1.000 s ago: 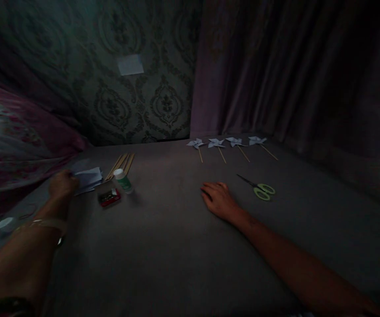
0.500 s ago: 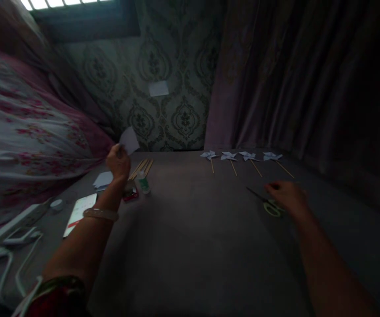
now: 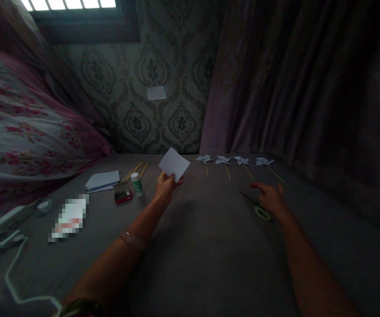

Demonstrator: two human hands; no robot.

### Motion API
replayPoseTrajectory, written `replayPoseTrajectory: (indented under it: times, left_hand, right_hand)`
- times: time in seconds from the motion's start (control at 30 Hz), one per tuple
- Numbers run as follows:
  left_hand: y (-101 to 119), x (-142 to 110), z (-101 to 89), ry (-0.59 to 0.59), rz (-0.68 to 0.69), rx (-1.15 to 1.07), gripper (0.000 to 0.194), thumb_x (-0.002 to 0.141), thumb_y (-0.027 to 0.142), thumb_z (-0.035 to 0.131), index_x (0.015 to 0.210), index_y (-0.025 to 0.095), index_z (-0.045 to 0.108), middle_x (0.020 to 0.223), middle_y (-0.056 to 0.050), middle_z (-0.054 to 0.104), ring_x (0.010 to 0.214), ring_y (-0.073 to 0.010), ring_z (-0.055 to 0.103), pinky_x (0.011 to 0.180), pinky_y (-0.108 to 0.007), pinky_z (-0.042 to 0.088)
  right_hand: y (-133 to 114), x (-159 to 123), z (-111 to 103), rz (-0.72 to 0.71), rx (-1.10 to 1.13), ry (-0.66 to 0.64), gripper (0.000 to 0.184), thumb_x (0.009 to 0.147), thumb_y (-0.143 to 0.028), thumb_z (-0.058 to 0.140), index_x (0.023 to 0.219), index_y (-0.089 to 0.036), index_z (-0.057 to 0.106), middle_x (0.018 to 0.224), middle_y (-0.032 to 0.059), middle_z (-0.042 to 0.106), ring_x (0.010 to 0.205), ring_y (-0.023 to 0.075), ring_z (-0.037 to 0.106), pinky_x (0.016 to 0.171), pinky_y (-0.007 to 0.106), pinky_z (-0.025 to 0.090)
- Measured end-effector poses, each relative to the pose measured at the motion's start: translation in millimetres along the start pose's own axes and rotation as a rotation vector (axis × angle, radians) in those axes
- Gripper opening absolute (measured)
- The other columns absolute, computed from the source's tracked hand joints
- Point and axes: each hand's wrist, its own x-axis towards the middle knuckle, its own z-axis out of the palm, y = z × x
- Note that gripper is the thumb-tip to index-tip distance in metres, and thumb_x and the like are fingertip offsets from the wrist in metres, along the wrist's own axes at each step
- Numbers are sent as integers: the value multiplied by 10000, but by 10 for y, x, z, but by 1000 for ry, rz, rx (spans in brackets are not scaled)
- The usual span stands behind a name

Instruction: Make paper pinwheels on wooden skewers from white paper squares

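Note:
A square sheet of white paper is pinched by one corner between the thumb and fingers of my left hand, raised above the middle of the table. My right hand hovers over the scissors, its index finger stretched out and nothing seen in it. The scissors have pale green handles and dark blades pointing to the far left; the hand partly covers them. Beyond, several paper pinwheels on thin sticks lie in a row.
To the left lie a stack of white paper, several wooden sticks, a glue bottle and a small red box with dark contents. Nearer are a blurred-out phone-like object, a white cap and a power strip with cables.
My left hand has brought the paper rightward from above the stack to the table's middle. My right hand stays by the scissors, its index finger now more extended.

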Motion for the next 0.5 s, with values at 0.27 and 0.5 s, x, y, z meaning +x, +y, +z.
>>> replayPoseTrajectory:
  times: [0.27,0.5]
  left_hand:
    - [-230,-246,114,-72,-348,-165,166,735,34,645,831,156,588,894,-78,681,735,-176,688,675,-284,559]
    - [-288,-284,79,-139,-414,-275,136,720,88,711,766,154,602,844,-40,679,741,-132,660,691,-245,520]
  right_hand:
    - [-392,-154,199,-257,-23,-137,318,940,-293,387,949,-215,696,993,64,736,983,221,665,1113,605,105]
    - [-447,-196,334,-380,-21,-246,282,898,-178,434,999,-209,695,1111,77,706,1040,205,635,1032,478,343]
